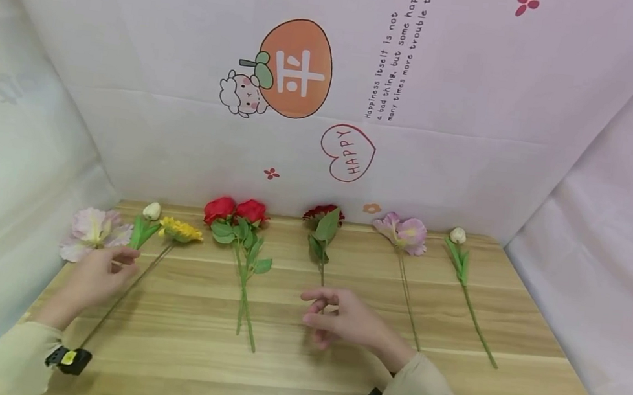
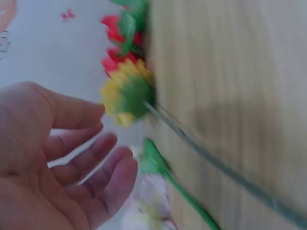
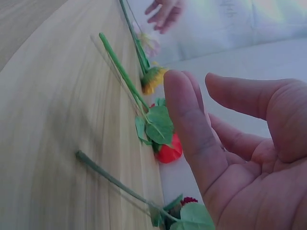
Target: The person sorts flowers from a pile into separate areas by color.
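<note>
My left hand [image 1: 96, 278] hovers at the left of the table with loosely bent fingers and nothing in its grasp. Around it lie a yellow sunflower [image 1: 180, 230], a white tulip [image 1: 152, 211] and a pale pink flower [image 1: 91, 234]. The left wrist view has the sunflower's green back [image 2: 136, 97] just beyond the fingertips. In the middle, my right hand [image 1: 346, 321] is empty too, its fingers relaxed and apart. It overlaps the lower stem of a dark red flower [image 1: 317, 212] in the head view; that stem [image 3: 112, 179] lies below the hand in the right wrist view.
Two red roses [image 1: 235, 211] with crossed stems lie between the hands. Farther right are a pink-purple flower [image 1: 406, 234] and another white tulip [image 1: 458, 236]. A printed white cloth [image 1: 455, 109] stands behind the wooden table [image 1: 180, 364], with cloth on both sides.
</note>
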A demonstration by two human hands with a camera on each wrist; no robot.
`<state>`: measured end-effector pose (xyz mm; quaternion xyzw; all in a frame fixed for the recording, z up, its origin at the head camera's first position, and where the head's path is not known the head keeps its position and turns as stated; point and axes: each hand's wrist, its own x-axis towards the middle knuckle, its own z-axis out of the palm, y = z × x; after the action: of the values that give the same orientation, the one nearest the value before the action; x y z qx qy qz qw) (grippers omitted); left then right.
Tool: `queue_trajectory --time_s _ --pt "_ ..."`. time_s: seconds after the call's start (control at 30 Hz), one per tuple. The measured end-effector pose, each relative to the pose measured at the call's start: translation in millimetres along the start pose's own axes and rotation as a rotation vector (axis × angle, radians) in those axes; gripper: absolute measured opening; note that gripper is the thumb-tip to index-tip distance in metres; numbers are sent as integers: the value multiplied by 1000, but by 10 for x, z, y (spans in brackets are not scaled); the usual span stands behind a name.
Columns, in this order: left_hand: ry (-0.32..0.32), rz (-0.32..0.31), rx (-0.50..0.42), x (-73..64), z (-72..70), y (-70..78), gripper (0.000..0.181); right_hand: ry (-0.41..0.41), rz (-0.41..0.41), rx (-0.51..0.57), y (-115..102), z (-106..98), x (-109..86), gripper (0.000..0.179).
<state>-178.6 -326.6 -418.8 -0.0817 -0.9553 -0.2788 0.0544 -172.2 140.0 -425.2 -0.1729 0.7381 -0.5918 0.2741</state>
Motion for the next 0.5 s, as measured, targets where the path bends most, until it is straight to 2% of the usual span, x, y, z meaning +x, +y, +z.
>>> queue_trajectory --time_s 0.2,0.33,0.5 --pt "-2 -39 180 -4 -2 -302 41 5 18 44 -6 -108 -130 51" --pt "-14 -63 205 54 20 -476 47 12 15 48 -13 -146 -178 51" --pt "-82 -92 237 180 7 -610 47 12 19 48 3 -171 -210 51"
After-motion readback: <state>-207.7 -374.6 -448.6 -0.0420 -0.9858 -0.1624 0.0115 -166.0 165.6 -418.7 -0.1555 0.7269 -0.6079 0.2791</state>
